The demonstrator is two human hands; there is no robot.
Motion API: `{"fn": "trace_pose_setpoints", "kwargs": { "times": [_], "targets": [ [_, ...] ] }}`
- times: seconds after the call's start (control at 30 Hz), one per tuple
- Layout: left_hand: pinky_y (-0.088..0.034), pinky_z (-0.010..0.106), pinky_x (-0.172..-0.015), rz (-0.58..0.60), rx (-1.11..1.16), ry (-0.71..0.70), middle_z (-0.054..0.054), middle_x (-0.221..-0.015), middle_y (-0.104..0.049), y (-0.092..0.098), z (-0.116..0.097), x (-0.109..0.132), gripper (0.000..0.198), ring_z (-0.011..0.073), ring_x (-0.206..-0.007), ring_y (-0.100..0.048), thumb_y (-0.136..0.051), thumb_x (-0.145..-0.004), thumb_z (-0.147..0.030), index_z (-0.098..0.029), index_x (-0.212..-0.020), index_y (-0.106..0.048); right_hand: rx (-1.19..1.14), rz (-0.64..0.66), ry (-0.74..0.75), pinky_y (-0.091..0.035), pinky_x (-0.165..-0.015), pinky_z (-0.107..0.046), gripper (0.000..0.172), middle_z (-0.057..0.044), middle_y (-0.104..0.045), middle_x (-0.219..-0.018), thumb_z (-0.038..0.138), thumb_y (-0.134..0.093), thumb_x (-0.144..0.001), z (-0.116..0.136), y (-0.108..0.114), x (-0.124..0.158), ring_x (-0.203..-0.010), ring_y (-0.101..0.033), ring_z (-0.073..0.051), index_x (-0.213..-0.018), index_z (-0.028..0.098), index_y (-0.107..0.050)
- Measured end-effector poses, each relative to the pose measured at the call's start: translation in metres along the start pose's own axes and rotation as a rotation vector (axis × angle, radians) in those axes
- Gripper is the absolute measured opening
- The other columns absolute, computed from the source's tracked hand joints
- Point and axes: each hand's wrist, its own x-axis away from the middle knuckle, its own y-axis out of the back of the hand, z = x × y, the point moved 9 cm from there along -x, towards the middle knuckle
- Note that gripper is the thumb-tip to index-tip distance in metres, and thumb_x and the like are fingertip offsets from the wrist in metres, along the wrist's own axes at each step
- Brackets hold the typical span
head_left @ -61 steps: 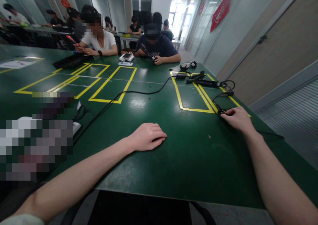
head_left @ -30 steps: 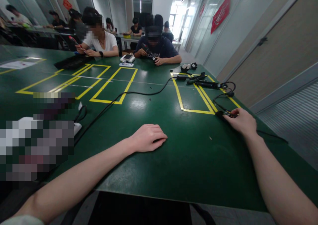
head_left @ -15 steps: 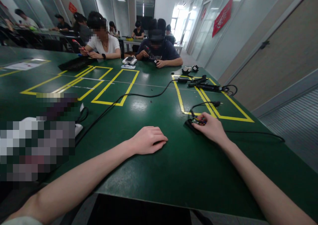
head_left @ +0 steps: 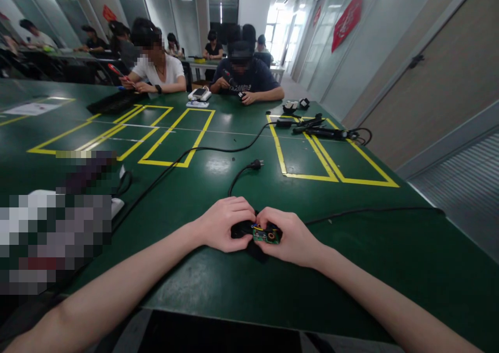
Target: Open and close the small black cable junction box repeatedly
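Observation:
A small black device with an exposed green circuit board (head_left: 262, 234) sits between both my hands near the front of the green table (head_left: 351, 249). My left hand (head_left: 224, 223) has its fingers curled over the device's left end. My right hand (head_left: 290, 238) grips its right end, thumb beside the board. A black cord runs from the device to a plug (head_left: 255, 164) lying further back on the table.
Another long black cable (head_left: 187, 153) crosses the table to a white power strip (head_left: 117, 203) at the left. Black tools and cables (head_left: 319, 129) lie at the far right among yellow tape rectangles (head_left: 307, 158). Two people (head_left: 202, 75) sit at the far edge.
My right hand has dragged the device and its cord from the right yellow rectangle to the table's front centre. My left hand, earlier resting flat, has closed onto it.

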Motion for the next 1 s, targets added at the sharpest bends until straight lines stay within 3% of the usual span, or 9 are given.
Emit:
{"fn": "trace_pose_setpoints", "kwargs": {
  "times": [0.17,0.33,0.47,0.6,0.77,1.0],
  "targets": [
    [-0.053,0.036,-0.091,0.065,-0.051,0.067,0.009,-0.115,-0.071,-0.007,0.009,0.002,0.025,0.0239,-0.102,-0.067,-0.067,-0.082,-0.031,-0.019,-0.103,-0.069,0.06,-0.022,0.024,-0.05,-0.069,-0.029,0.015,-0.001,-0.068,-0.086,0.023,-0.066,-0.085,0.003,0.006,0.002,-0.076,-0.066,-0.018,-0.086,0.025,-0.052],
    [-0.048,0.048,-0.101,0.012,-0.237,0.252,0.014,-0.127,-0.063,-0.002,0.029,0.007,0.063,0.033,-0.115,-0.061,-0.077,-0.077,-0.065,-0.018,-0.119,-0.066,0.21,-0.074,0.03,-0.053,-0.071,-0.032,0.011,-0.005,-0.071,-0.088,0.028,-0.069,-0.087,-0.003,0.013,0.0,-0.084,-0.068,-0.022,-0.089,0.025,-0.059],
    [-0.048,0.052,-0.1,-0.015,-0.313,0.329,0.016,-0.128,-0.06,-0.001,0.037,0.01,0.079,0.0348,-0.115,-0.058,-0.075,-0.074,-0.076,-0.017,-0.125,-0.064,0.311,-0.117,-0.008,-0.055,-0.074,-0.034,0.02,-0.006,-0.073,-0.095,0.037,-0.075,-0.087,-0.022,0.017,-0.004,-0.09,-0.07,-0.025,-0.097,0.024,-0.064],
    [-0.052,0.051,-0.095,-0.01,-0.316,0.343,0.015,-0.122,-0.06,-0.001,0.038,0.01,0.069,0.0336,-0.11,-0.059,-0.076,-0.078,-0.07,-0.016,-0.121,-0.065,0.387,-0.128,-0.115,-0.055,-0.07,-0.035,0.03,-0.006,-0.073,-0.098,0.045,-0.078,-0.085,-0.046,0.02,-0.005,-0.084,-0.072,-0.025,-0.1,0.024,-0.064],
    [-0.057,0.041,-0.087,-0.003,-0.201,0.286,0.01,-0.112,-0.062,0.0,0.032,0.011,0.045,0.026,-0.099,-0.063,-0.073,-0.085,-0.051,-0.018,-0.116,-0.066,0.369,-0.144,-0.208,-0.057,-0.068,-0.036,0.043,-0.004,-0.074,-0.093,0.046,-0.081,-0.081,-0.06,0.022,-0.006,-0.078,-0.072,-0.025,-0.113,0.024,-0.063],
    [-0.058,0.043,-0.092,0.0,-0.159,0.286,0.01,-0.116,-0.063,0.001,0.03,0.01,0.045,0.0275,-0.105,-0.063,-0.076,-0.082,-0.04,-0.018,-0.119,-0.064,0.169,-0.089,-0.099,-0.059,-0.089,-0.042,0.042,-0.009,-0.074,-0.119,0.035,-0.074,-0.084,-0.045,0.016,-0.006,-0.103,-0.073,-0.027,-0.123,0.024,-0.062]
  ]
}}
